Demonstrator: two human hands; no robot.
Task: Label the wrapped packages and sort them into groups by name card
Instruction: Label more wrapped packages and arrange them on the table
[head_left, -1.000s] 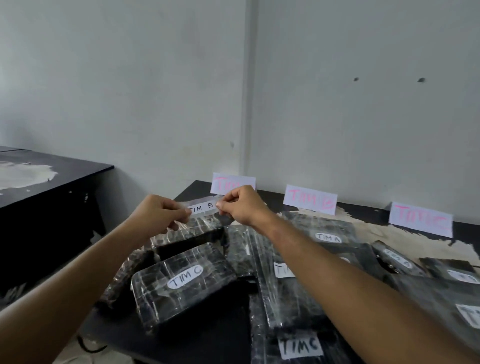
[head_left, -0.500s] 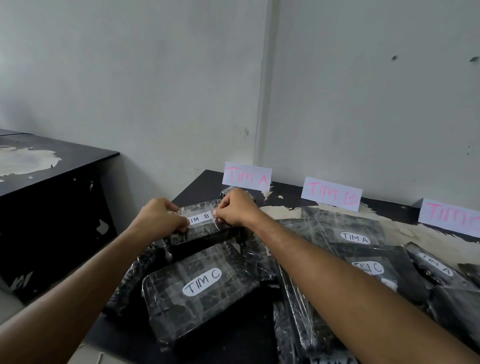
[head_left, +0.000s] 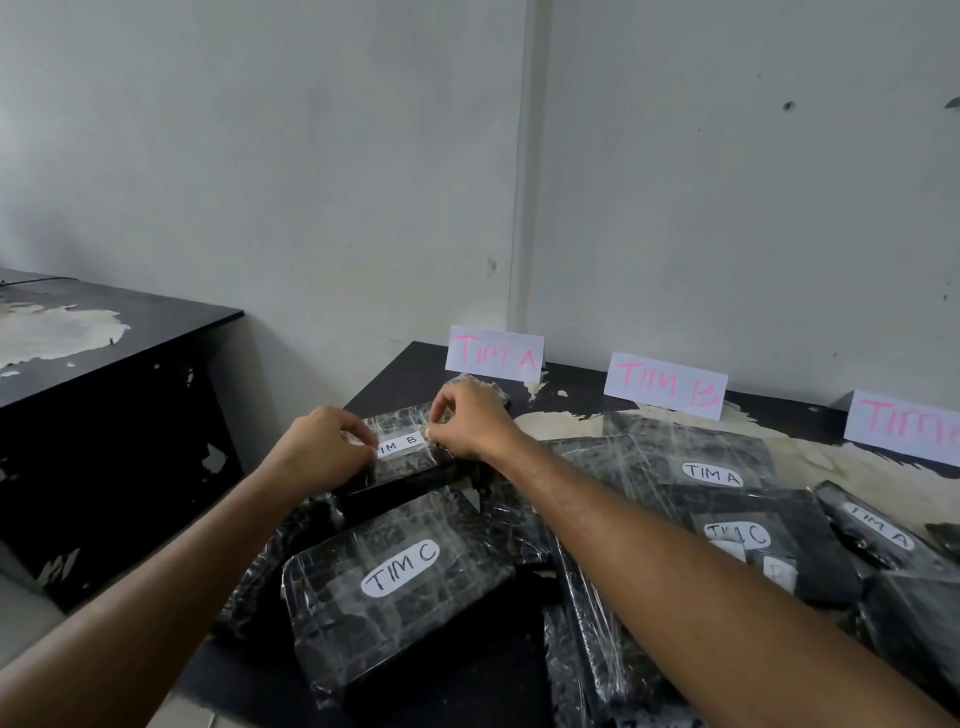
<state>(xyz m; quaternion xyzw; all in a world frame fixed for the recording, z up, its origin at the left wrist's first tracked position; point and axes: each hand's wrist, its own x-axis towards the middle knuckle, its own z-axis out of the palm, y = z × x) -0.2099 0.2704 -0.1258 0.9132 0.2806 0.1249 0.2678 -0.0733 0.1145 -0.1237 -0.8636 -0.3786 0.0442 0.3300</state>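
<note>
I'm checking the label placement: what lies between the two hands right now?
In the head view, the white TIM B label lies between the left hand and right hand, on a wrapped package.

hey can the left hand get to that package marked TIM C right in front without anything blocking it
Probably yes. The TIM C package lies on top of the pile, uncovered, just below the left hand. But that hand is busy pressing the TIM B label with the right hand, so it must let go first.

Left hand (head_left: 318, 451) and right hand (head_left: 470, 423) pinch the ends of a white label (head_left: 399, 444) reading "TIM B". The label lies on a wrapped package (head_left: 415, 460). Three name cards stand behind along the wall.
</note>
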